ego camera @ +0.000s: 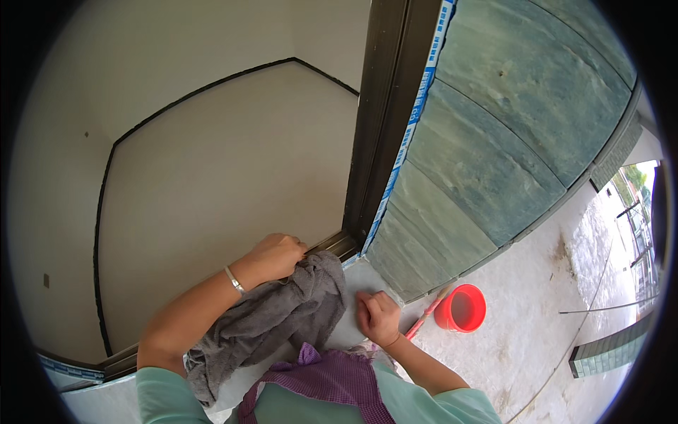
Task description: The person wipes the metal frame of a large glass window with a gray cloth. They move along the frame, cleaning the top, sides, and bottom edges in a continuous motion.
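My left hand, with a bracelet on its wrist, grips a bunched end of a grey towel at the bottom track of a dark metal window frame. From there the towel drapes over the pale sill and hangs towards my body. On the sill, right of the towel, rests my right hand. Its fingers are curled in, and no object shows in it.
A red bucket stands on the dusty floor beside a red-and-white pole. Green stone tiles cover the wall right of the frame, edged with blue-and-white tape. A cable lies across the floor farther right. Behind the frame is a room with pale walls.
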Motion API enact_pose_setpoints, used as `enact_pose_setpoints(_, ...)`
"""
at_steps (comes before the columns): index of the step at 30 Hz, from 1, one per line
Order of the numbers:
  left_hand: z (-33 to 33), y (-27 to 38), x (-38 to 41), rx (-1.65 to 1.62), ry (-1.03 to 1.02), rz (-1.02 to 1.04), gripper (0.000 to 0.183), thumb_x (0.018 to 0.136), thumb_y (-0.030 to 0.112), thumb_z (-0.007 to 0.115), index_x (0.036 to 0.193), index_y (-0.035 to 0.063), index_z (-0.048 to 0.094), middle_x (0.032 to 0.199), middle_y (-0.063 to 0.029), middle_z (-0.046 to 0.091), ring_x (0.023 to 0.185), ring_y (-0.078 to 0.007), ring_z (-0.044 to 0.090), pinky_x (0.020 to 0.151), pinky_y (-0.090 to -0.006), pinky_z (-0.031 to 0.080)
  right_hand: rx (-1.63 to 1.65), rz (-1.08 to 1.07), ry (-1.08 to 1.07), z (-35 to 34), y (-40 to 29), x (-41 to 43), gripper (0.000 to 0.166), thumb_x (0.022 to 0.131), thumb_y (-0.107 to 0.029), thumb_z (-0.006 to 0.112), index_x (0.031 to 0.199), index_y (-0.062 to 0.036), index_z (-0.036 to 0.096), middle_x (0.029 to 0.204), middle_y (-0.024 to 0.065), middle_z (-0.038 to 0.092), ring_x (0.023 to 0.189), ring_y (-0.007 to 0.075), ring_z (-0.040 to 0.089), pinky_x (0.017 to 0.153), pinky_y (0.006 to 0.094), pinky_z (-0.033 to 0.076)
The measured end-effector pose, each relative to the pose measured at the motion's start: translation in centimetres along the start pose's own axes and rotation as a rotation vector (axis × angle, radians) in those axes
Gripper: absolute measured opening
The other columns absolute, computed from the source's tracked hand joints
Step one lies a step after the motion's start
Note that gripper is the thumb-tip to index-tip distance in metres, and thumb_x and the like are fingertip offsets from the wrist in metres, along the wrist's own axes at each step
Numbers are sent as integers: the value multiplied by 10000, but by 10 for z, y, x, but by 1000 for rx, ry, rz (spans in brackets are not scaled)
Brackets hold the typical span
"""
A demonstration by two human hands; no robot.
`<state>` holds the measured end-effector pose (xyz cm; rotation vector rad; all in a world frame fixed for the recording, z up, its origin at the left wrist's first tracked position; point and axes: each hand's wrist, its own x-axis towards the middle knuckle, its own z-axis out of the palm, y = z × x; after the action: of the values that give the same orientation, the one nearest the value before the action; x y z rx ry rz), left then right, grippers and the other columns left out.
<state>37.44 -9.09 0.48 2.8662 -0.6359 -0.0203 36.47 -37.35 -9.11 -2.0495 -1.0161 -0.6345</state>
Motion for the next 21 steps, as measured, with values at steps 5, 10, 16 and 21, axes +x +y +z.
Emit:
enact_pose_setpoints(5,10,40,-3,-108,356,-223,66,777,63,618,816,11,628,836,-160,624,702,-339,640,644,-424,517,20,13,-32,3,-1,1,270,684,20,640,945,-49,641,690,71,560,628,251,561,541,356,461)
enact_pose_setpoints(10,17,58,28,-49,427,-246,62,821,100,620,794,46,608,768,-126,611,667,-312,622,592,-429,493,42,68,-100,-1,-1,3,244,752,-9,649,994,-39,636,721,80,589,640,238,571,574,327,473)
enact_pose_setpoints(16,28,112,-3,-462,567,-167,71,808,115,647,862,70,639,760,-102,636,674,-286,636,602,-384,511,1006,806,-93,2,-28,11,218,931,-122,610,1120,-14,609,910,10,640,825,98,576,749,230,467)
enact_pose_setpoints(21,46,106,-17,-570,653,-214,152,809,107,677,932,48,609,775,-104,644,676,-251,646,608,-338,517,1188,911,-264,10,-29,11,222,951,-114,583,1146,-10,604,1010,17,626,899,91,568,821,223,456)
